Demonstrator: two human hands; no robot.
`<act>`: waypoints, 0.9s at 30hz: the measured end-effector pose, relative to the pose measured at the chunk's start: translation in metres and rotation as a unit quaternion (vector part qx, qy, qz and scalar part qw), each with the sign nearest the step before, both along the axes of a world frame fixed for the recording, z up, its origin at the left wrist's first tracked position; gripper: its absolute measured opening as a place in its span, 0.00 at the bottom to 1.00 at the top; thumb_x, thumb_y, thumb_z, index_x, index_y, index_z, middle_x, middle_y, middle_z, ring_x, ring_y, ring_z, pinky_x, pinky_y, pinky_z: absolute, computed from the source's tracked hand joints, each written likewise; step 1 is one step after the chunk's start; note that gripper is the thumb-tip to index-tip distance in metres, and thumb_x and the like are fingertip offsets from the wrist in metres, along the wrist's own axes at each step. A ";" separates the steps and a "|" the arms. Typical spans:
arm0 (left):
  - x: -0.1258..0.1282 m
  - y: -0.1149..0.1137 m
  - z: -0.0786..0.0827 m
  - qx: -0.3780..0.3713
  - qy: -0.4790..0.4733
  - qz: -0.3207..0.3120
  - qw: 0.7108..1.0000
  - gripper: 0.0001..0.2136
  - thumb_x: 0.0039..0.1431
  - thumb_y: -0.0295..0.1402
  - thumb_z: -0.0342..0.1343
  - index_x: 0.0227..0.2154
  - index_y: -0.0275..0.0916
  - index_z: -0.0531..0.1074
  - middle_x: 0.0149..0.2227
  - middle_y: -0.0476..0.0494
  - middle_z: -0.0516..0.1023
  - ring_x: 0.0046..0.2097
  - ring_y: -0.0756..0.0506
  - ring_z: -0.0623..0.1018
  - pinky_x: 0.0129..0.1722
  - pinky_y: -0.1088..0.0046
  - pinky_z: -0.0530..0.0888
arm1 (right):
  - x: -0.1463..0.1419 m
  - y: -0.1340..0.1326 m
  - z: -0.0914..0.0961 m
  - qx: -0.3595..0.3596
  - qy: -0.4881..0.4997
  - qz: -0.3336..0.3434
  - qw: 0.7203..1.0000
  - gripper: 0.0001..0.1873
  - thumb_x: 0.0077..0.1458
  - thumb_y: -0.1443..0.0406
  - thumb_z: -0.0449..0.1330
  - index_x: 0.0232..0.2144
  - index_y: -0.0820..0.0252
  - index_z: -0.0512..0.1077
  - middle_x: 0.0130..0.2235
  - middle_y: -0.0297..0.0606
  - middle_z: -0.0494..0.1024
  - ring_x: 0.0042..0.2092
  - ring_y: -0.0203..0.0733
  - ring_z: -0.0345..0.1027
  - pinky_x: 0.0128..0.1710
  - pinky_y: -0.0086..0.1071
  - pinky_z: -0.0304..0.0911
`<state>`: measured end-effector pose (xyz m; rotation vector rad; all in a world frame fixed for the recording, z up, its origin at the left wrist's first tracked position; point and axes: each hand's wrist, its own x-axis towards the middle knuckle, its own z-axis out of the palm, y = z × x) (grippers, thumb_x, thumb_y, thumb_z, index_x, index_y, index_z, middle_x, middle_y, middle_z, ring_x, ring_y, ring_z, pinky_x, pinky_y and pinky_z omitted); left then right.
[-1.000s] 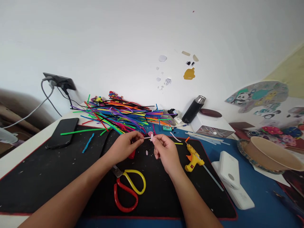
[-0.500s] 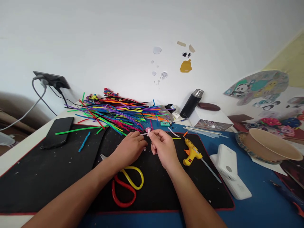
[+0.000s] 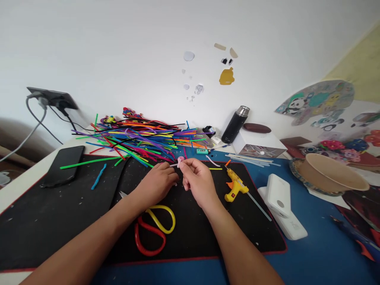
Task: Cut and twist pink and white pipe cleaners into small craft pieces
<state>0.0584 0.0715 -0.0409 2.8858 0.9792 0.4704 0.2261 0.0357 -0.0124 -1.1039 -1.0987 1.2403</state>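
A small pink-and-white pipe cleaner piece [image 3: 180, 159] is pinched between the thumb and fingers of my right hand [image 3: 197, 181], just above the black mat. My left hand [image 3: 160, 180] is closed beside it, back of the hand up, around a pale pipe cleaner end that runs toward the right fingertips. The left fingertips are mostly hidden. Under my left forearm lie scissors [image 3: 161, 236] with one red and one yellow handle, their blade tip showing on the far side. A yellow hot glue gun [image 3: 234, 186] lies right of my right hand.
Beyond my hands is a heap of colourful pipe cleaners [image 3: 139, 136]. A phone [image 3: 65, 164] and a blue twisted piece [image 3: 98, 177] lie left. A black flask [image 3: 236, 124], glue sticks [image 3: 252, 160], white power banks [image 3: 278, 196] and a beige bowl [image 3: 335, 170] stand right.
The whole view has shifted slightly, so things appear a little further left and higher. Both hands keep nearly the same grip on the pink-and-white pipe cleaner piece.
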 end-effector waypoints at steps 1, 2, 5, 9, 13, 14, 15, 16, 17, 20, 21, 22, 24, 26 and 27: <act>0.000 0.000 0.001 -0.003 -0.001 -0.003 1.000 0.08 0.69 0.26 0.55 0.37 0.41 0.79 0.37 0.42 0.80 0.42 0.39 0.71 0.44 0.61 0.66 | 0.000 0.000 0.000 0.000 0.000 0.001 1.000 0.18 0.57 0.49 0.66 0.32 0.57 0.72 0.17 0.23 0.65 0.16 0.31 0.56 0.18 0.27 0.52; -0.001 0.000 0.001 -0.007 -0.002 -0.006 1.000 0.08 0.69 0.27 0.55 0.37 0.41 0.79 0.37 0.43 0.80 0.42 0.40 0.71 0.44 0.61 0.66 | 0.000 0.000 0.000 0.001 0.000 0.002 1.000 0.18 0.57 0.49 0.66 0.32 0.57 0.72 0.17 0.23 0.65 0.16 0.31 0.56 0.18 0.27 0.52; -0.002 0.001 0.003 -0.014 -0.005 -0.012 1.000 0.10 0.71 0.28 0.53 0.37 0.42 0.79 0.37 0.43 0.81 0.42 0.40 0.71 0.44 0.61 0.65 | 0.000 0.000 -0.001 0.006 -0.004 0.007 1.000 0.17 0.58 0.50 0.66 0.32 0.57 0.72 0.17 0.23 0.65 0.16 0.31 0.56 0.19 0.27 0.52; -0.004 0.002 0.003 -0.010 -0.010 -0.014 1.000 0.09 0.71 0.28 0.54 0.36 0.42 0.79 0.36 0.43 0.80 0.43 0.40 0.72 0.42 0.62 0.64 | -0.001 0.000 -0.002 0.007 -0.012 0.006 1.000 0.17 0.58 0.50 0.66 0.32 0.57 0.72 0.17 0.23 0.66 0.16 0.31 0.57 0.18 0.27 0.52; -0.008 0.003 0.003 -0.006 -0.005 -0.015 1.000 0.09 0.69 0.28 0.56 0.34 0.41 0.79 0.36 0.42 0.80 0.43 0.39 0.72 0.41 0.62 0.65 | -0.001 -0.001 -0.002 0.003 -0.017 0.005 1.000 0.17 0.57 0.50 0.65 0.32 0.57 0.72 0.17 0.23 0.66 0.16 0.32 0.57 0.18 0.27 0.53; -0.008 0.003 0.003 -0.007 -0.003 -0.015 1.000 0.09 0.69 0.28 0.56 0.34 0.41 0.79 0.36 0.41 0.80 0.43 0.39 0.72 0.41 0.62 0.65 | -0.001 -0.001 -0.002 0.003 -0.020 0.005 1.000 0.17 0.58 0.50 0.65 0.32 0.57 0.72 0.17 0.23 0.66 0.16 0.32 0.57 0.18 0.27 0.53; -0.009 0.003 0.003 -0.009 -0.002 -0.014 1.000 0.09 0.69 0.28 0.55 0.34 0.41 0.79 0.36 0.41 0.80 0.43 0.39 0.72 0.42 0.62 0.66 | -0.001 -0.001 -0.002 0.002 -0.023 0.005 1.000 0.17 0.58 0.50 0.65 0.32 0.57 0.72 0.17 0.23 0.66 0.16 0.32 0.57 0.18 0.27 0.53; -0.010 0.003 0.004 -0.012 -0.003 -0.012 1.000 0.09 0.70 0.27 0.55 0.34 0.41 0.79 0.37 0.41 0.80 0.43 0.40 0.73 0.42 0.62 0.66 | -0.001 -0.001 -0.002 0.002 -0.024 0.004 1.000 0.16 0.58 0.51 0.65 0.32 0.57 0.72 0.17 0.23 0.66 0.16 0.32 0.57 0.18 0.27 0.53; -0.010 0.003 0.004 -0.016 -0.005 -0.008 1.000 0.10 0.70 0.27 0.54 0.34 0.41 0.79 0.37 0.42 0.80 0.43 0.40 0.73 0.43 0.62 0.66 | -0.001 -0.001 -0.002 0.001 -0.024 0.004 1.000 0.16 0.58 0.51 0.65 0.32 0.57 0.72 0.17 0.23 0.66 0.16 0.32 0.57 0.19 0.27 0.53; -0.009 0.002 0.007 -0.016 -0.011 0.011 1.000 0.09 0.69 0.25 0.54 0.37 0.40 0.79 0.37 0.42 0.80 0.43 0.40 0.73 0.44 0.62 0.67 | -0.001 -0.001 -0.001 0.002 -0.018 0.001 1.000 0.16 0.58 0.51 0.65 0.32 0.57 0.73 0.17 0.23 0.66 0.16 0.31 0.57 0.18 0.27 0.52; -0.009 0.002 0.008 -0.013 -0.007 0.019 1.000 0.08 0.68 0.25 0.55 0.38 0.40 0.79 0.37 0.42 0.81 0.43 0.39 0.73 0.44 0.61 0.67 | -0.001 -0.001 -0.001 0.003 -0.016 0.001 1.000 0.16 0.58 0.51 0.65 0.32 0.57 0.73 0.17 0.23 0.66 0.16 0.31 0.57 0.18 0.27 0.53; -0.008 0.001 0.009 -0.010 0.001 0.025 1.000 0.06 0.68 0.26 0.57 0.39 0.40 0.79 0.37 0.42 0.81 0.43 0.39 0.73 0.44 0.61 0.67 | -0.001 -0.001 -0.001 0.004 -0.015 0.001 1.000 0.16 0.58 0.51 0.65 0.32 0.57 0.73 0.17 0.23 0.66 0.16 0.31 0.57 0.18 0.27 0.53; -0.007 0.000 0.009 -0.006 0.020 0.035 0.999 0.04 0.67 0.29 0.59 0.39 0.40 0.80 0.38 0.41 0.81 0.45 0.37 0.73 0.45 0.59 0.67 | -0.001 -0.001 -0.001 0.004 -0.014 0.002 1.000 0.16 0.58 0.51 0.65 0.32 0.57 0.72 0.17 0.23 0.66 0.16 0.31 0.57 0.18 0.27 0.53; -0.006 -0.001 0.008 -0.007 0.032 0.038 0.999 0.03 0.67 0.31 0.61 0.38 0.40 0.79 0.39 0.41 0.81 0.46 0.37 0.73 0.46 0.59 0.67 | -0.002 -0.001 -0.001 0.004 -0.014 0.004 1.000 0.16 0.58 0.51 0.65 0.32 0.57 0.72 0.17 0.23 0.66 0.16 0.31 0.57 0.18 0.27 0.52; -0.006 -0.001 0.007 -0.007 0.034 0.039 0.999 0.03 0.67 0.32 0.61 0.39 0.40 0.79 0.40 0.41 0.81 0.47 0.37 0.73 0.46 0.59 0.68 | -0.002 -0.001 -0.002 0.003 -0.013 0.004 1.000 0.16 0.58 0.51 0.65 0.31 0.57 0.72 0.17 0.23 0.66 0.16 0.31 0.57 0.18 0.27 0.52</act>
